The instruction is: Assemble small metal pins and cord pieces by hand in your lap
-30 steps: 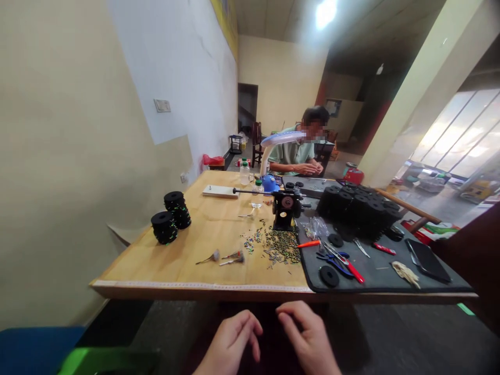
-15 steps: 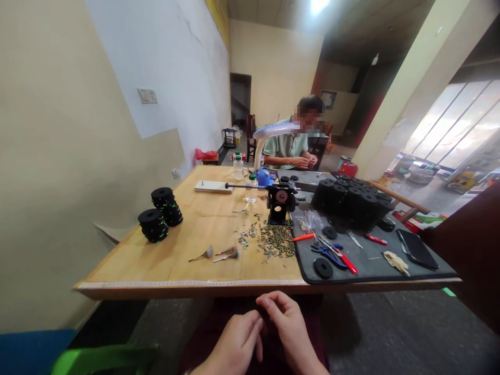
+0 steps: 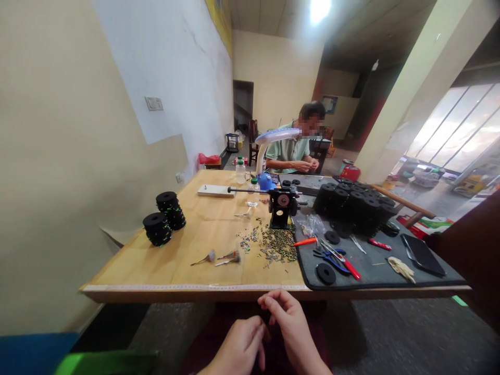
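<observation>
Both of my hands are low in the view, below the near edge of the wooden table point(image 3: 187, 271). My left hand point(image 3: 238, 348) has its fingers curled together, and my right hand point(image 3: 288, 327) is bent over beside it with fingertips pinched near the left hand. Whatever they hold is too small or hidden to name. On the table in front lie a scatter of small beads point(image 3: 275, 246), two tufted pieces point(image 3: 224, 257), scissors point(image 3: 334, 258) and a black disc point(image 3: 325, 273) on a dark mat point(image 3: 375, 276).
Two stacks of black spools point(image 3: 164, 219) stand at the table's left; many more point(image 3: 353, 203) at the back right. A black winding device point(image 3: 283, 205), lamp point(image 3: 273, 143) and bottles point(image 3: 246, 174) stand mid-table. A person sits at the far end. A phone point(image 3: 422, 254) lies at the right.
My hands came together from slightly apart; the right fingertips now pinch near the left hand. The view shifted a little.
</observation>
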### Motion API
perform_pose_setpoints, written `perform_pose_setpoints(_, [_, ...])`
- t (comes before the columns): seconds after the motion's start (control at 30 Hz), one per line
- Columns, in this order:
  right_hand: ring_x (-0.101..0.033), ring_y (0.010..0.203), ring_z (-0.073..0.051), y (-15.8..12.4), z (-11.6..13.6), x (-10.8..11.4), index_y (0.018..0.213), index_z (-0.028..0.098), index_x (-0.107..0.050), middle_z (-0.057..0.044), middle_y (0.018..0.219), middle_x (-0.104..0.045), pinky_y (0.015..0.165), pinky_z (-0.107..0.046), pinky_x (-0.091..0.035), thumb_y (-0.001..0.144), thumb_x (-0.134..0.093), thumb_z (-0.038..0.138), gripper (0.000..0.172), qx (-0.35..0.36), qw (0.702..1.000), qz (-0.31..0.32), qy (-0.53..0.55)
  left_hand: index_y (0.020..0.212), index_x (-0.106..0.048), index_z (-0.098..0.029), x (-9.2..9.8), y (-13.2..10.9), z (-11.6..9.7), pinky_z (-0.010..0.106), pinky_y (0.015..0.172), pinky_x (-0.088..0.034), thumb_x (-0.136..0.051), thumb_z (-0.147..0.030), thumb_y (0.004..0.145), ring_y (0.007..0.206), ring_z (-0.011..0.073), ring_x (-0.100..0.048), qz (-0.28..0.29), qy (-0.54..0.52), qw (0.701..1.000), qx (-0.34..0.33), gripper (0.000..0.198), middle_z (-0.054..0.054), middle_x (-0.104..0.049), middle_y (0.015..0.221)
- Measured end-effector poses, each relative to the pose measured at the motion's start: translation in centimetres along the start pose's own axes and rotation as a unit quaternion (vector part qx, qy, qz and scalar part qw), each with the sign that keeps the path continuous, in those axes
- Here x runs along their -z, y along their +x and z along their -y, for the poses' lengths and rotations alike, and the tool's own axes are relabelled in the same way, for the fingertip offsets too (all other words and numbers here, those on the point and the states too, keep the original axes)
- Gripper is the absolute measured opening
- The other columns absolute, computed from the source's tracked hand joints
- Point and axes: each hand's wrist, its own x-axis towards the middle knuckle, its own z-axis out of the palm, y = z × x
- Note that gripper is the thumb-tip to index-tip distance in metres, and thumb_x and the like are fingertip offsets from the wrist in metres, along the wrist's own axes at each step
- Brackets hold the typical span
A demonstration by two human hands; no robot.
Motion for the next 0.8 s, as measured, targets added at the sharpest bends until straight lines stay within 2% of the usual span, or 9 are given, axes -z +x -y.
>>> perform_pose_setpoints(0.2, [-0.062,0.066,-0.015,0.3,-0.4,-0.1,0.071,0.015,-0.061,-0.005,0.072,-0.069,0.046,-0.018,-0.043,0.068,-0.077,0.040,0.030,-0.041,0.995,0.017,0.093,0.070,-0.055,-0.017,-0.1,0.3,0.2,0.024,0.050,-0.042,-0.028,-0.059,0.090,0.043,0.0172,-0.059,-0.005,0.010,1.000,-0.004,0.054,0.003,-0.060,0.044])
perform_pose_setpoints(0.3, [-0.062,0.060,-0.014,0.5,-0.9,-0.1,0.073,0.016,-0.057,-0.003,0.068,-0.068,0.044,-0.017,-0.042,0.067,-0.079,0.041,0.033,-0.072,0.986,0.034,0.143,0.073,-0.061,-0.015,0.6,0.4,-0.1,0.023,0.051,-0.043,-0.033,-0.055,0.091,0.053,0.0189,-0.064,0.002,0.035,0.999,-0.032,0.052,0.008,-0.068,0.056])
perform_pose_setpoints(0.4, [-0.054,0.047,-0.009,0.8,-1.5,0.1,0.071,0.017,-0.055,0.001,0.061,-0.064,0.039,-0.015,-0.036,0.065,-0.080,0.045,0.038,-0.076,0.985,0.044,0.150,0.082,-0.066,-0.015,1.5,0.3,-0.6,0.023,0.056,-0.045,-0.034,-0.047,0.093,0.062,0.0197,-0.067,0.005,0.065,0.997,-0.050,0.047,0.010,-0.073,0.069])
perform_pose_setpoints(0.5, [-0.039,0.036,-0.003,0.9,-2.1,0.5,0.069,0.017,-0.052,0.005,0.051,-0.057,0.035,-0.012,-0.025,0.060,-0.081,0.050,0.044,-0.076,0.989,0.031,0.122,0.084,-0.069,-0.015,2.2,-0.1,-0.7,0.024,0.060,-0.047,-0.033,-0.040,0.094,0.065,0.0203,-0.069,0.011,0.106,0.993,-0.048,0.045,0.011,-0.075,0.074])
perform_pose_setpoints(0.57, [-0.030,0.033,-0.001,0.9,-2.3,0.8,0.068,0.018,-0.050,0.009,0.045,-0.050,0.034,-0.012,-0.018,0.057,-0.080,0.055,0.049,-0.081,0.991,0.023,0.101,0.088,-0.070,-0.017,2.7,-0.3,-0.5,0.025,0.065,-0.048,-0.038,-0.035,0.093,0.072,0.0217,-0.069,0.012,0.135,0.989,-0.063,0.037,0.010,-0.076,0.080])
perform_pose_setpoints(0.63, [-0.024,0.031,0.000,0.7,-2.4,1.1,0.066,0.019,-0.047,0.010,0.043,-0.046,0.034,-0.013,-0.014,0.054,-0.079,0.059,0.053,-0.077,0.993,0.024,0.086,0.096,-0.069,-0.019,3.4,-0.4,-0.3,0.028,0.073,-0.049,-0.047,-0.031,0.088,0.082,0.0240,-0.068,-0.027,0.167,0.981,-0.091,0.026,0.011,-0.075,0.091])
perform_pose_setpoints(0.7, [-0.021,0.032,0.000,0.5,-2.5,1.3,0.066,0.019,-0.045,0.011,0.041,-0.043,0.034,-0.014,-0.011,0.054,-0.078,0.061,0.054,-0.072,0.994,0.023,0.079,0.101,-0.067,-0.019,4.6,-0.2,-0.4,0.031,0.080,-0.049,-0.051,-0.028,0.086,0.090,0.0255,-0.065,-0.101,0.199,0.968,-0.114,0.023,0.012,-0.072,0.098])
perform_pose_setpoints(0.8, [-0.018,0.032,0.000,0.2,-2.8,1.4,0.067,0.020,-0.045,0.012,0.041,-0.039,0.035,-0.015,-0.008,0.054,-0.077,0.063,0.055,-0.076,0.994,0.025,0.076,0.093,-0.066,-0.020,7.0,0.8,-1.0,0.036,0.080,-0.048,-0.045,-0.026,0.090,0.088,0.0262,-0.063,-0.196,0.266,0.937,-0.115,0.022,0.011,-0.070,0.090])
